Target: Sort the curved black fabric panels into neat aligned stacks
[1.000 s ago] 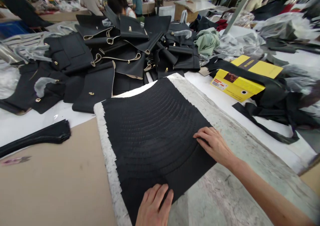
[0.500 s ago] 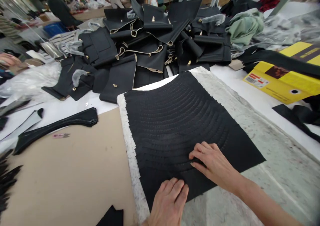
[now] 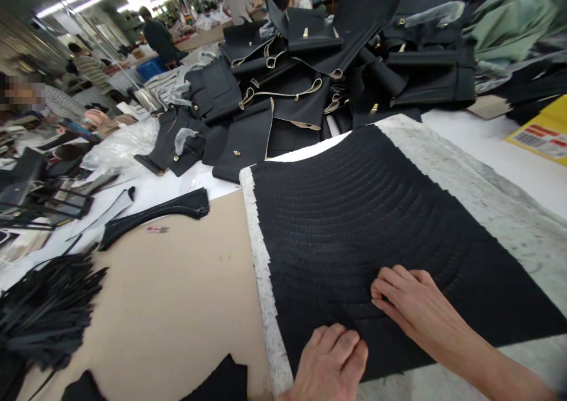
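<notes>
"Nearest?"
"L hand [image 3: 332, 359], bottom ctr: fingers close together, laid flat on blk sheets [image 3: 336, 212]. R hand [image 3: 411, 300], lower right: fingers curled to thumb; can't tell if pinching a sheet."
"Sheets where?"
"Fanned, ctr to right, on pale slab [image 3: 467, 162]."
"Farther?"
"Blk bags [image 3: 248, 135], piled top ctr."

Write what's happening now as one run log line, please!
left grip: on black sheets | right grip: curled, touching black sheets | black sheets: overlapping, on mottled board | black strips: heaped at left
</notes>
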`<state>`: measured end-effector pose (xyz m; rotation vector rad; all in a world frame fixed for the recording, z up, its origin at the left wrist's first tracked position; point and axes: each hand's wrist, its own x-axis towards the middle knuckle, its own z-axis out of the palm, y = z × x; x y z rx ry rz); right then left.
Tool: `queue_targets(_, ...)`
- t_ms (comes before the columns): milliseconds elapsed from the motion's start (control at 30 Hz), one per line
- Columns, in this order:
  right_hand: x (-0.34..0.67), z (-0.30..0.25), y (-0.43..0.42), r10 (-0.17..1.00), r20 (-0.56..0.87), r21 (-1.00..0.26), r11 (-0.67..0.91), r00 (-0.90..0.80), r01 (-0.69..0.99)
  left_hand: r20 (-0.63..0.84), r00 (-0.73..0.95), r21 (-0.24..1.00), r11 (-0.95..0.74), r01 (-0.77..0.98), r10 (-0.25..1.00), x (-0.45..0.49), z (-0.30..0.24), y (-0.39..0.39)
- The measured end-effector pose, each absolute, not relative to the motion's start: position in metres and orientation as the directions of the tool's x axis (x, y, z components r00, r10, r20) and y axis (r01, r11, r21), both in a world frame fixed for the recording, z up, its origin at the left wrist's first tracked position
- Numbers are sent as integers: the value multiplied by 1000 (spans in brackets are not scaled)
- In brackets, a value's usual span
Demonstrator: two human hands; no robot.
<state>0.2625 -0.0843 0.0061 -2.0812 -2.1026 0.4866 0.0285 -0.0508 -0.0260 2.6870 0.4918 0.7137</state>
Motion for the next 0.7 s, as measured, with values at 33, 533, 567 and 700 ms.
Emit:
queue_targets(33,262,4,-84,993,-116,-325,-9,-31,946,418,816,391,-890,235,400,27,-23,-49)
queue_targets(533,256,11,-86,999,-28,-352,-33,25,935,229,580,512,-603,611,782,-19,-10,25)
queue_targets(567,253,13,-85,999,-35,-364,-34,23,931,219,577,506,-597,622,787,-20,-11,25)
queue_targets(700,241,19,-82,999,-35,-392,-27,14,920,163,539,495,-541,680,826,-19,-13,26)
